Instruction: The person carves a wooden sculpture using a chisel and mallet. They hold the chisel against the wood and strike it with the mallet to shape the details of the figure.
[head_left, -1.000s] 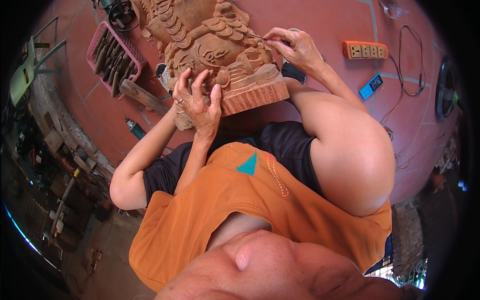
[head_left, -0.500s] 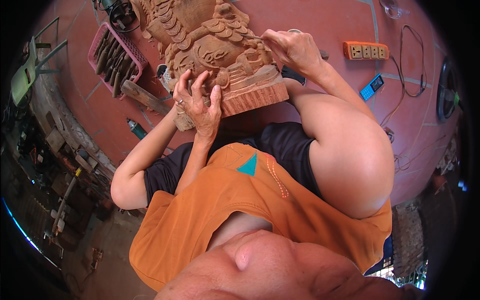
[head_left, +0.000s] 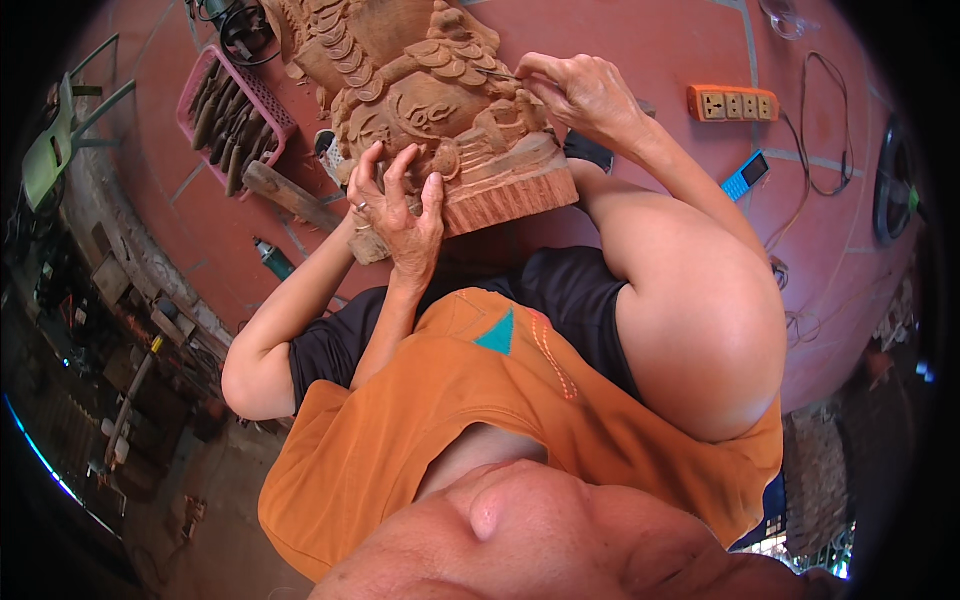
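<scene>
Brown and wooden, the carving (head_left: 428, 105) is lying toward twelve o'clock, my left hand (head_left: 402, 218) is resting spread on it at eleven, and my right hand (head_left: 585, 97) is pinching a thin tool (head_left: 501, 74) against it at one.

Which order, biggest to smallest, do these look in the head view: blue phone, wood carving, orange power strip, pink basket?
1. Wood carving, though its top runs out of frame
2. Pink basket
3. Orange power strip
4. Blue phone
</scene>
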